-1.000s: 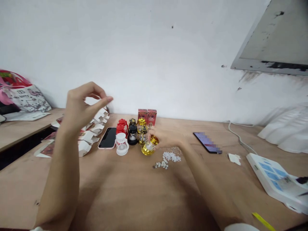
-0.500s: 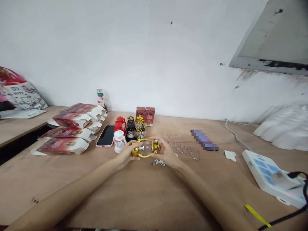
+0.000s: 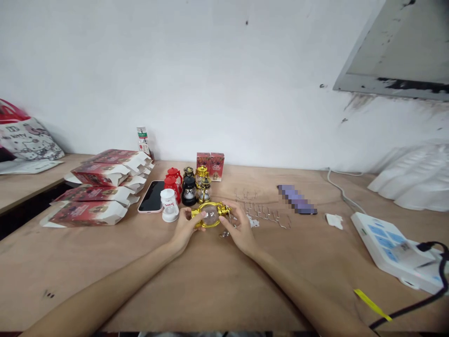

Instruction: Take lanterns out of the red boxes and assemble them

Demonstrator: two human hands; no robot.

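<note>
A small gold lantern (image 3: pixel 211 214) with a clear globe lies sideways between my two hands, above the table. My left hand (image 3: pixel 185 227) is closed round one end of it, thumb on the globe. My right hand (image 3: pixel 240 229) grips the other end, fingers round the ornate gold part. Just behind stand several small lanterns: a white lantern (image 3: pixel 170 206), red lanterns (image 3: pixel 172 187), a black lantern (image 3: pixel 189 191) and gold ones (image 3: pixel 202 176). Small metallic pieces (image 3: pixel 223 234) lie beneath my right hand, partly hidden. Bent wire pieces (image 3: pixel 263 211) are laid out to its right.
Red printed boxes (image 3: pixel 101 175) with open flaps are piled at left, beside a phone (image 3: pixel 151 196). Two upright red boxes (image 3: pixel 210 166) stand near the wall. On the right are a blurred purple item (image 3: pixel 297 200), a white power strip (image 3: pixel 386 248) and its cable (image 3: pixel 342 192).
The gold lantern has turned slightly in my hands, with its globe facing up more. My left thumb now lies on the globe, and my right fingers have shifted. The view has moved a little.
</note>
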